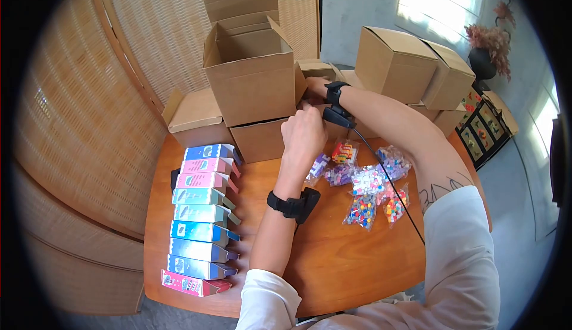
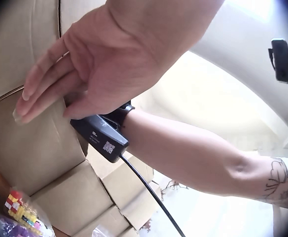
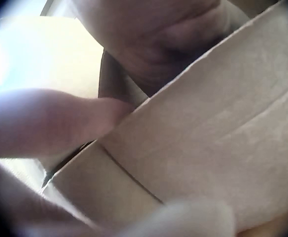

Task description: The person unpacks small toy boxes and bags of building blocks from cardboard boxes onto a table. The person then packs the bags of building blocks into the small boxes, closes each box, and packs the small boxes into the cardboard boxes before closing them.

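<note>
Toward the back of the table, my right hand (image 1: 319,87) reaches down behind the edge of an open cardboard box (image 1: 316,67). In the right wrist view the right hand's palm (image 3: 168,44) dips past a cardboard wall (image 3: 218,128). That wall hides its fingers, so I cannot tell what they hold. My left hand (image 1: 304,130) is just in front, beside the right wrist. Its long fingers stretch out over the box's outer face (image 2: 30,148) in the left wrist view, thumb at the corner. Plastic bags of colourful small pieces (image 1: 369,178) lie below the hands.
A tall open carton (image 1: 250,89) stands on another box (image 1: 259,141) left of the hands. More boxes (image 1: 396,62) are stacked back right. Several blue, pink and green small cartons (image 1: 199,214) line the table's left side. A black cable (image 1: 396,193) hangs from the right wrist.
</note>
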Available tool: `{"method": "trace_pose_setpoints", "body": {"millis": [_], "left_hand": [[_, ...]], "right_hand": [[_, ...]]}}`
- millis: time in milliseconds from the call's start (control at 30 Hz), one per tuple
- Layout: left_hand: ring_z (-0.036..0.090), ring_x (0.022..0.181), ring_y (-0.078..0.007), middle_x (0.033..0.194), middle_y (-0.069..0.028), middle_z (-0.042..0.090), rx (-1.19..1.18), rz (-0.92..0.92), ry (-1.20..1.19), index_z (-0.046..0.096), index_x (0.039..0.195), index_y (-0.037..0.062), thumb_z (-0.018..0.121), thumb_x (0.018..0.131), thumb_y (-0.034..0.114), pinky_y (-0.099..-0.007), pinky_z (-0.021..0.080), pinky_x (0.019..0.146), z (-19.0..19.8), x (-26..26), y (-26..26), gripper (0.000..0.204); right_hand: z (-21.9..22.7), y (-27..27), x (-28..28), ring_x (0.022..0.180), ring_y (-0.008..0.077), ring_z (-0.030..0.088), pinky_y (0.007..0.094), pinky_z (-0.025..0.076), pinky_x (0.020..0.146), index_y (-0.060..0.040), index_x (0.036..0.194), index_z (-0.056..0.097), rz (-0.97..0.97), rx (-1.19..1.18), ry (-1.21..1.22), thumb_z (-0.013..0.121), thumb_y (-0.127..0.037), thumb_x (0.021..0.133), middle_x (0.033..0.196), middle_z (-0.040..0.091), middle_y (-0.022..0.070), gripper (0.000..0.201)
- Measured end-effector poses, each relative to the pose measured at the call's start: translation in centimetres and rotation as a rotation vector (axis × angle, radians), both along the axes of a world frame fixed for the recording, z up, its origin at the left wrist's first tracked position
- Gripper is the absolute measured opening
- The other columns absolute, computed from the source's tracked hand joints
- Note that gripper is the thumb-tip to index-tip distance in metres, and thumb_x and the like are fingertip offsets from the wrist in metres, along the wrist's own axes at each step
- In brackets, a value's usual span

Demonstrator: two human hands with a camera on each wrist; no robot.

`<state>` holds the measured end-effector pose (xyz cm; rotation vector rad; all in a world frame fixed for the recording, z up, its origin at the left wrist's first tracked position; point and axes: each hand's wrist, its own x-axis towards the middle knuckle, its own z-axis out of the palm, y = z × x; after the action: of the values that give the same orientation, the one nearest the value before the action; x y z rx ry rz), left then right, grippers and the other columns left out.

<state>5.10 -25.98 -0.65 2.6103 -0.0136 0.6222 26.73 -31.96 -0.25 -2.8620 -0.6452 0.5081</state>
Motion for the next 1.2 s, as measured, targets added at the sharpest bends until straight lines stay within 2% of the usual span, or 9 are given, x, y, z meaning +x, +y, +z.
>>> {"method": "trace_pose_setpoints", "body": {"millis": [100,167,267,767,933,1000,1033,1133,1200], "left_hand": [[0.072,0.084,-0.0480,0.084,-0.0317,0.071,-0.020,-0.007,-0.002,0.062,0.102,-0.0097,0.062,0.090,0.016,-0.0551,0.057,0.078,-0.1,0.1,0.2,0.029],[0.072,0.084,-0.0481,0.084,-0.0317,0.071,-0.028,-0.014,-0.009,0.062,0.102,-0.0100,0.062,0.090,0.016,-0.0553,0.057,0.078,-0.1,0.1,0.2,0.029],[0.072,0.084,-0.0483,0.084,-0.0317,0.071,0.005,-0.002,-0.003,0.062,0.104,-0.0102,0.060,0.090,0.017,-0.0554,0.057,0.079,-0.1,0.0,0.3,0.030],[0.073,0.087,-0.0459,0.090,-0.0316,0.072,0.045,0.000,-0.002,0.063,0.107,-0.0114,0.061,0.087,0.012,-0.0528,0.059,0.079,0.2,-0.2,0.2,0.030],[0.073,0.090,-0.0464,0.093,-0.0323,0.073,0.014,-0.007,0.037,0.063,0.110,-0.0125,0.063,0.084,0.008,-0.0519,0.059,0.081,0.3,-0.2,0.3,0.033],[0.073,0.090,-0.0460,0.094,-0.0325,0.072,0.012,0.007,0.025,0.063,0.110,-0.0122,0.063,0.084,0.009,-0.0520,0.059,0.081,-0.1,0.2,0.4,0.033],[0.073,0.091,-0.0457,0.094,-0.0327,0.072,0.006,0.015,0.016,0.063,0.110,-0.0119,0.063,0.085,0.009,-0.0522,0.059,0.082,-0.2,0.3,0.3,0.033],[0.073,0.093,-0.0461,0.095,-0.0333,0.072,0.017,-0.053,0.040,0.063,0.110,-0.0117,0.062,0.087,0.011,-0.0529,0.058,0.084,0.5,-0.3,0.5,0.032],[0.074,0.093,-0.0443,0.096,-0.0306,0.073,0.015,-0.057,0.039,0.061,0.114,-0.0136,0.065,0.085,0.009,-0.0509,0.059,0.083,0.7,-0.2,0.4,0.037]], "right_hand": [[-2.6,-0.4,2.1,0.109,0.0245,0.069,0.0351,0.051,0.089,-0.0112,0.123,0.074,-0.141,0.240,0.100,0.063,-0.046,0.095,0.117,0.073,0.0121,0.046],[-2.2,-0.3,1.4,0.112,0.0234,0.069,0.0366,0.050,0.092,-0.0115,0.124,0.073,0.234,-0.103,-0.120,0.059,-0.041,0.098,0.121,0.073,0.0127,0.042],[-4.3,0.2,3.8,0.111,0.0228,0.069,0.0392,0.051,0.093,-0.0119,0.127,0.073,0.261,0.045,-0.102,0.056,-0.039,0.100,0.123,0.073,0.0112,0.042],[-8.4,-1.7,10.4,0.113,0.0239,0.070,0.0413,0.052,0.096,-0.0134,0.131,0.071,0.112,0.425,0.202,0.052,-0.037,0.102,0.126,0.073,0.0116,0.041],[-9.8,-0.8,12.3,0.127,0.0305,0.063,0.0418,0.049,0.105,-0.0173,0.134,0.070,0.296,-0.074,-0.162,0.051,-0.034,0.102,0.139,0.066,0.0151,0.041],[-6.9,-0.8,7.0,0.143,0.0368,0.047,0.0501,0.040,0.114,-0.0221,0.135,0.070,-0.067,0.014,-0.200,0.054,-0.037,0.099,0.153,0.053,0.0133,0.042],[-6.9,-0.5,7.3,0.143,0.0368,0.047,0.0501,0.040,0.114,-0.0221,0.135,0.070,-0.066,0.014,-0.201,0.054,-0.037,0.099,0.153,0.053,0.0133,0.042],[-6.5,-0.4,7.1,0.148,0.0400,0.037,0.0559,0.040,0.107,-0.0265,0.130,0.073,-0.081,-0.081,-0.185,0.060,-0.039,0.094,0.162,0.042,0.0124,0.040],[-1.2,0.3,1.2,0.142,0.0384,0.043,0.0517,0.045,0.090,-0.0271,0.118,0.078,0.003,-0.376,-0.321,0.066,-0.033,0.089,0.146,0.057,0.0176,0.032]]}}
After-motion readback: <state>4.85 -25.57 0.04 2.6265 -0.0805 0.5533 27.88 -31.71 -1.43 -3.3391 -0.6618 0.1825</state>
